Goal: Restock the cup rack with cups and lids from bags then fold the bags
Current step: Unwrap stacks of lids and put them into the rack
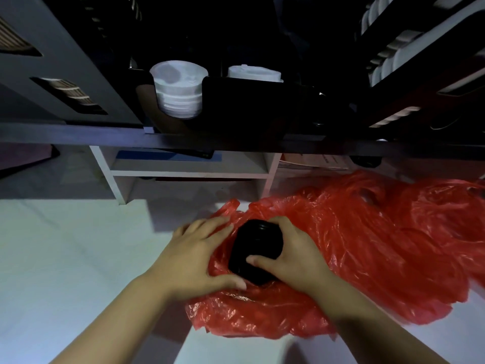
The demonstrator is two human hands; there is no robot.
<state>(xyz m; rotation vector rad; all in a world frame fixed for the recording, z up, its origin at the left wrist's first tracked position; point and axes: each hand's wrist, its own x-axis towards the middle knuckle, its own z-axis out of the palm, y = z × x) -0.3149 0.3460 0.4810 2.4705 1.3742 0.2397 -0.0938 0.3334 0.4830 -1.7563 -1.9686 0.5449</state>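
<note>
A crumpled red plastic bag (pixel 380 248) lies on the white table, spreading to the right. In its open mouth sits a stack of black lids (pixel 256 249). My right hand (pixel 291 256) grips the stack from the right, fingers over its top and thumb on its near side. My left hand (pixel 194 256) presses the bag's edge at the stack's left, thumb under the lids. Above, the dark cup rack (pixel 244 101) holds a stack of white lids (pixel 178 85) in its left slot and another white stack (pixel 253 72) behind the middle wall.
A small white shelf riser (pixel 189 173) stands behind the bag with a blue flat item on it. White cup stacks (pixel 393 56) fill dark racks at upper right. A grey cabinet (pixel 52 74) with slots stands at upper left. Bare white tabletop (pixel 65 258) lies to the left.
</note>
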